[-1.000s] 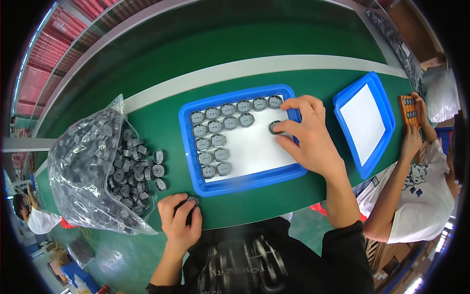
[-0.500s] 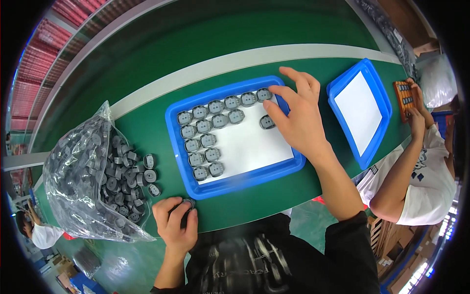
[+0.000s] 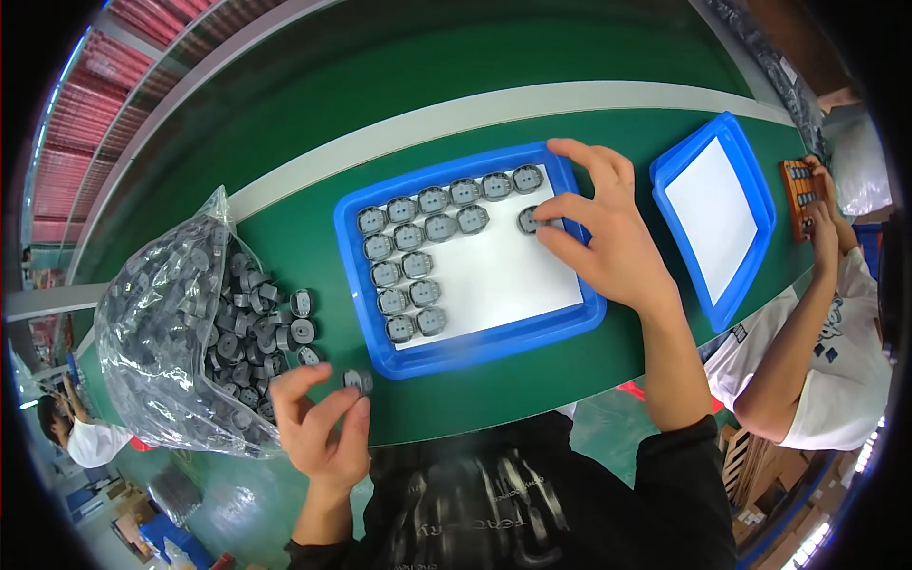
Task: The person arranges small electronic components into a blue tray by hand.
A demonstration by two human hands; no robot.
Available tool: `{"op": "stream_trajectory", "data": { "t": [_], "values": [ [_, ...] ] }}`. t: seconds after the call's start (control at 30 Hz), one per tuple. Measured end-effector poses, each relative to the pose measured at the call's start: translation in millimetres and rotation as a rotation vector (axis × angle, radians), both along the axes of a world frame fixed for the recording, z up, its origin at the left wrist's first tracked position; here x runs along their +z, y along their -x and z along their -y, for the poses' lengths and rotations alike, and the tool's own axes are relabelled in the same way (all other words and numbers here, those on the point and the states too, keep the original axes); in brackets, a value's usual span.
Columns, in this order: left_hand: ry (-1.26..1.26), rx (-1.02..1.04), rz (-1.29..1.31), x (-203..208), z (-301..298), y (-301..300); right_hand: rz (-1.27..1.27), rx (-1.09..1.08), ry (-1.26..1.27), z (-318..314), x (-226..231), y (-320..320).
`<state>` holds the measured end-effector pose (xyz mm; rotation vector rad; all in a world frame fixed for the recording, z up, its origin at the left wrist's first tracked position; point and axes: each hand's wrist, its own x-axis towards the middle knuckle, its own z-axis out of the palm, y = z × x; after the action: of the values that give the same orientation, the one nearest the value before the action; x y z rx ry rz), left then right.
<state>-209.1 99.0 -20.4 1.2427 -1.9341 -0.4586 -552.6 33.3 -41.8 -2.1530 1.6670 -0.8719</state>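
A blue tray [image 3: 358,285] lined with white paper holds several dark grey round plastic parts, set in a full far row, two left columns and part of a second row. My right hand [image 3: 608,237] reaches over the tray's right side. Its thumb and index finger close on a lone grey plastic part [image 3: 529,220] in the second row. Near the table's front edge, the thumb and a finger of my left hand [image 3: 325,432] pinch another grey plastic part [image 3: 357,382], with the index finger lifted off.
Left of the tray, a clear plastic bag [image 3: 142,342] spills many loose grey parts [image 3: 249,332] onto the green table [image 3: 456,404]. On the right stands another blue tray [image 3: 727,309] with white paper. Beyond it, a co-worker's hands [image 3: 825,223] handle an orange tray [image 3: 796,195] of parts.
My right hand has moved from the far right corner part to the lone part below it. My left hand has shifted slightly left, its index finger now raised from the part.
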Motion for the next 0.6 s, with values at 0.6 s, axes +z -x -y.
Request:
{"op": "stream_trajectory", "data": {
  "t": [0.6],
  "values": [
    [0.24,-0.367,0.203,-25.6,123.7,145.5,0.031,-0.108,0.005,-2.3,-6.2,-0.9]
  ]
}}
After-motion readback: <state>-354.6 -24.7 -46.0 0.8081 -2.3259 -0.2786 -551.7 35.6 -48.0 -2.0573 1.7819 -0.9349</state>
